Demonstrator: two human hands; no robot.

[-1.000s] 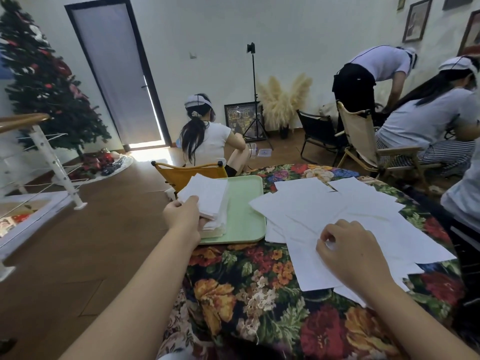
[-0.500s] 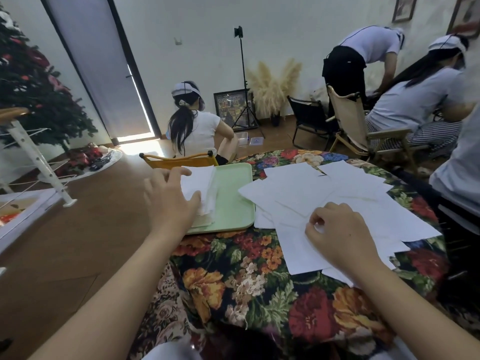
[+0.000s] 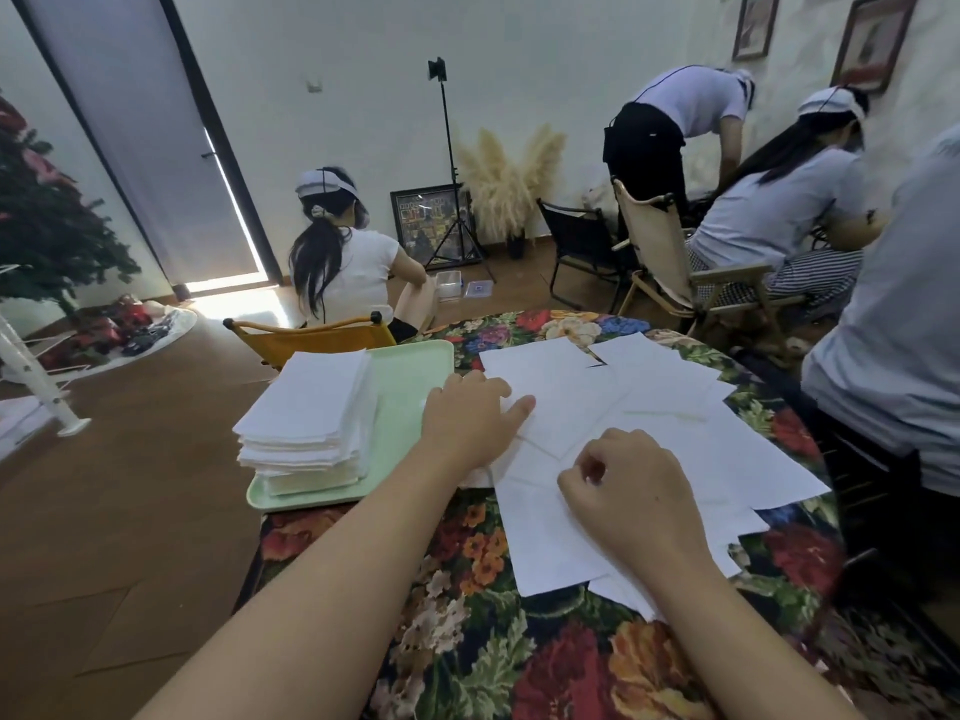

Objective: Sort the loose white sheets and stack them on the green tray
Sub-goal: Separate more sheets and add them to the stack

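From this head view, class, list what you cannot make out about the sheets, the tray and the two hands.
- Loose sheets: their number; they overlap.
- Stack: its sheet count; the edges are too fine.
- Tray: its left part lies under the stack.
- Right hand: whether its curled fingers pinch a sheet; the hand's back hides them.
- Left hand: its palm side; it faces down.

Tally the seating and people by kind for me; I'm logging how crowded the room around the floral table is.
Chairs: 3 (orange, black, beige)
Other people: 4 (one seated by the door, one bending, one seated at right, one at the right edge)
Tripod: 1
Total: 8
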